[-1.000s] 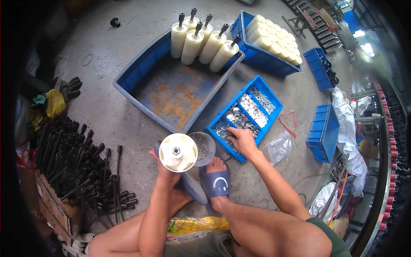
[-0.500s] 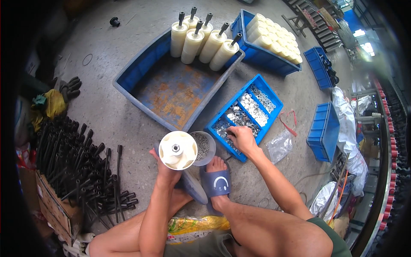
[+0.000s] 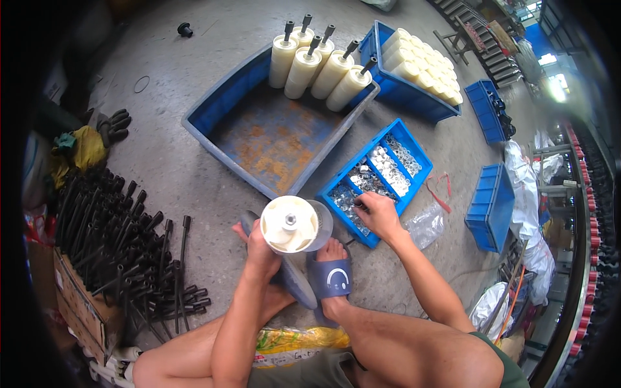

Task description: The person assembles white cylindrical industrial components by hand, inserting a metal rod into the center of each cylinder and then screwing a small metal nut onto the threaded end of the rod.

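My left hand (image 3: 262,249) is closed around a cream plastic roller (image 3: 275,236), held end-up above my feet. A metal hex piece (image 3: 290,220) shows at the centre of its spoked end. My right hand (image 3: 380,213) is over the near compartments of a blue divided tray (image 3: 370,240), its thumb and fingers pinched together. Whatever lies between those fingertips is too small to make out. Small metal parts (image 3: 343,197), white pieces (image 3: 388,170) and washers (image 3: 404,155) fill the tray's compartments. Behind the roller, a clear plastic tub (image 3: 325,223) is mostly hidden.
A large blue bin (image 3: 226,165) holds several cream rollers (image 3: 304,68) with black shafts. Another blue crate (image 3: 414,100) is packed with rollers. Black rods (image 3: 116,252) are heaped at left. A clear bag (image 3: 427,226) and an empty-looking blue crate (image 3: 490,207) are at right.
My left hand has brought the roller rightward, so it now covers most of the clear tub. My right hand stays at the tray with only a slight shift. The whole view has moved a little.
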{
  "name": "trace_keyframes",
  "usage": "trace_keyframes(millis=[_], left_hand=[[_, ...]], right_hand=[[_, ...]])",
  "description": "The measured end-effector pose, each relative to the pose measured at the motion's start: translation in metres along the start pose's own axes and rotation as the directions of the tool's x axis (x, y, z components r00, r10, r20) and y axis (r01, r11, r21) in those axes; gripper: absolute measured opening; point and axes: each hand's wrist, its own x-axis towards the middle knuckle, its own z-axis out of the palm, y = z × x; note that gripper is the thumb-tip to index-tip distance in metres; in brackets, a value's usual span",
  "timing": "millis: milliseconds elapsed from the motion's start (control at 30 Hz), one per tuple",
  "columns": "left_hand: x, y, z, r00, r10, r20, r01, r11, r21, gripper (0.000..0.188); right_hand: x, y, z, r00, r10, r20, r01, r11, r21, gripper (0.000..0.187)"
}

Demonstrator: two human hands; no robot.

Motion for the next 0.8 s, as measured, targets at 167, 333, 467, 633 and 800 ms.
trace_keyframes(millis=[167, 333, 467, 633, 800], left_hand=[[-0.016, 0.026, 0.041, 0.998, 0.037, -0.053, -0.022, 0.967, 0.253, 0.036], [-0.02, 0.041, 0.056, 1.0, 0.015, 0.015, -0.019, 0.926, 0.377, 0.034], [-0.018, 0.042, 0.065, 0.996, 0.06, 0.064, -0.083, 0.885, 0.459, 0.039], [-0.021, 0.045, 0.07, 0.993, 0.095, 0.063, -0.114, 0.862, 0.493, 0.039], [-0.022, 0.046, 0.069, 0.993, 0.1, 0.062, -0.118, 0.847, 0.518, 0.039]], right_hand=[[0.0, -0.075, -0.076, 0.94, 0.317, 0.122, -0.294, 0.579, 0.761, 0.018], [-0.01, -0.132, -0.142, 0.933, 0.029, 0.358, -0.352, -0.122, 0.928, 0.012], [-0.006, -0.147, -0.153, 0.894, -0.007, 0.448, -0.443, -0.176, 0.879, 0.014], [-0.001, -0.145, -0.156, 0.861, 0.026, 0.508, -0.503, -0.097, 0.859, 0.015], [-0.001, -0.14, -0.154, 0.845, 0.013, 0.535, -0.529, -0.124, 0.839, 0.016]])
